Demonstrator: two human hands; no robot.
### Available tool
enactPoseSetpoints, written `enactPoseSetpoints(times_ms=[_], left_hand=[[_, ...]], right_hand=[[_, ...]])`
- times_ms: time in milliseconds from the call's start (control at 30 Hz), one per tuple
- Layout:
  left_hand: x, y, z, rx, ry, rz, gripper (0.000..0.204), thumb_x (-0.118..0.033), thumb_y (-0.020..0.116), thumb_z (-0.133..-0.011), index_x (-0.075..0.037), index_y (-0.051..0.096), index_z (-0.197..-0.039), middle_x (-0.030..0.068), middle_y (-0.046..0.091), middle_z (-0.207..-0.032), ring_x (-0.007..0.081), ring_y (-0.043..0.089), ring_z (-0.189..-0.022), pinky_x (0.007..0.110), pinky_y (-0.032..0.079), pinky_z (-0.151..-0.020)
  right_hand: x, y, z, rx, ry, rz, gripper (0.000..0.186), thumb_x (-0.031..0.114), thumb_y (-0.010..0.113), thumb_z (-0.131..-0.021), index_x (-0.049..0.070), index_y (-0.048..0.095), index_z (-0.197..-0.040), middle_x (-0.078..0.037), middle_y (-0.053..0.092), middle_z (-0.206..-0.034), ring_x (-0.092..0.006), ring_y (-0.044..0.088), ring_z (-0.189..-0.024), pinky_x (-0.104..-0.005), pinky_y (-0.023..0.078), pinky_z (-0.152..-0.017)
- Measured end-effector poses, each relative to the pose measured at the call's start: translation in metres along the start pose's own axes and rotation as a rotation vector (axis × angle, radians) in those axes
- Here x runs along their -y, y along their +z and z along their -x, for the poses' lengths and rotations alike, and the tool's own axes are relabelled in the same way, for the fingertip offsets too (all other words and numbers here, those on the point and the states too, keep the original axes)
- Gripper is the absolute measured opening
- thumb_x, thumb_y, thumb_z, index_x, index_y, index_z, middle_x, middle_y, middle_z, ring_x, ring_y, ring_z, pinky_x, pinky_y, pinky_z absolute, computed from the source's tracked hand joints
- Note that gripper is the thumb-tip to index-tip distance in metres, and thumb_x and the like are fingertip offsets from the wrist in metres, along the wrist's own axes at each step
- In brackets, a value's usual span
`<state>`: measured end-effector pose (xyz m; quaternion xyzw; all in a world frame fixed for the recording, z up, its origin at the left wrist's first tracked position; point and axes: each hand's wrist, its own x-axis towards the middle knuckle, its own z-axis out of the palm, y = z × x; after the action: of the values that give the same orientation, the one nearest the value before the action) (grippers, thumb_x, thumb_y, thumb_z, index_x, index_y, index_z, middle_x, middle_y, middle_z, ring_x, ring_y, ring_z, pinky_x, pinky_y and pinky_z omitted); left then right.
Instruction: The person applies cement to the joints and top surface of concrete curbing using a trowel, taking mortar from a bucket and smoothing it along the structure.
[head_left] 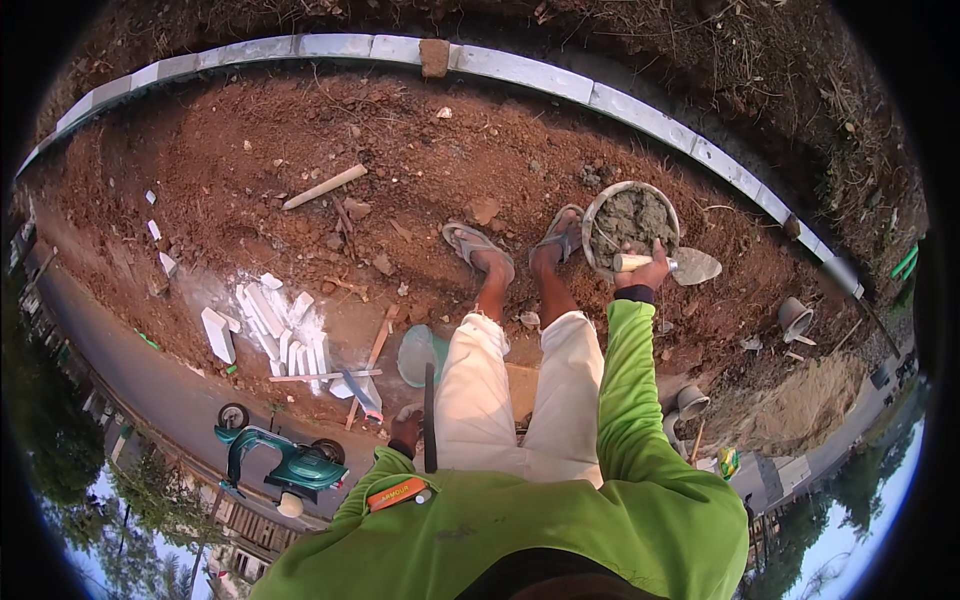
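My right hand (655, 270) is closed around the wooden handle of a trowel (697, 267), whose pointed blade sticks out to the right. The hand is at the near rim of a round bucket (588, 235) of wet grey mortar (632, 220); whether it grips the rim too is hard to see. My left hand (406, 424) is low beside my left thigh, its fingers curled against a long, thin dark bar (430, 418) that stands beside my trouser leg. Part of that hand is hidden by the sleeve and the bar.
A row of pale kerb blocks (525, 73) curves along the far side, with a brown brick (434, 58) on it. White block pieces (290, 325), a handsaw (362, 395) and a pale green bucket (420, 355) lie left. A green scooter (280, 462) stands on the road. Sand (810, 400) is heaped right.
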<state>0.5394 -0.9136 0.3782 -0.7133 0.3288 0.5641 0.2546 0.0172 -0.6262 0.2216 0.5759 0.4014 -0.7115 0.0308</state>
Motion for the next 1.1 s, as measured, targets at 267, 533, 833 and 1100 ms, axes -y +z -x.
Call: enactPoseSetpoints(times_ms=[267,533,833,1100], left_hand=[[-0.076,0.018,-0.079,0.012,0.377,0.047,0.022,-0.017,0.063,-0.096,-0.007,0.065,-0.117,0.0056,0.071,-0.099,0.0153,0.069,-0.086,0.031,0.055,-0.067],[-0.241,0.054,-0.094,0.194,0.502,0.176,0.033,-0.02,0.061,-0.1,-0.006,0.057,-0.13,0.0097,0.069,-0.113,0.019,0.068,-0.097,0.031,0.054,-0.083],[-0.273,0.096,-0.151,0.093,0.536,0.203,0.036,-0.018,0.064,-0.096,-0.003,0.058,-0.129,0.0092,0.069,-0.112,0.0172,0.067,-0.097,0.03,0.054,-0.082],[-0.312,0.189,-0.199,-0.014,0.505,0.564,0.052,-0.016,0.067,-0.094,-0.007,0.047,-0.142,0.0128,0.057,-0.135,0.0216,0.062,-0.112,0.034,0.052,-0.088]], right_hand=[[-0.056,0.096,0.115,0.491,0.231,0.151,0.029,0.021,0.069,-0.091,0.012,0.057,-0.116,-0.006,0.063,-0.104,-0.0214,0.062,-0.084,-0.04,0.054,-0.07],[-0.226,0.193,0.116,0.412,0.173,0.531,0.037,0.023,0.076,-0.084,0.003,0.06,-0.111,-0.007,0.062,-0.094,-0.0261,0.062,-0.079,-0.0425,0.052,-0.078],[-0.307,0.193,0.11,0.893,-0.028,1.135,0.026,0.025,0.08,-0.081,0.004,0.065,-0.077,-0.005,0.063,-0.07,-0.018,0.058,-0.064,-0.0365,0.047,-0.065],[-0.272,0.266,0.091,1.371,-0.03,1.692,0.037,0.035,0.078,-0.083,0.002,0.072,-0.098,-0.013,0.073,-0.092,-0.0226,0.068,-0.086,-0.0365,0.051,-0.084]])
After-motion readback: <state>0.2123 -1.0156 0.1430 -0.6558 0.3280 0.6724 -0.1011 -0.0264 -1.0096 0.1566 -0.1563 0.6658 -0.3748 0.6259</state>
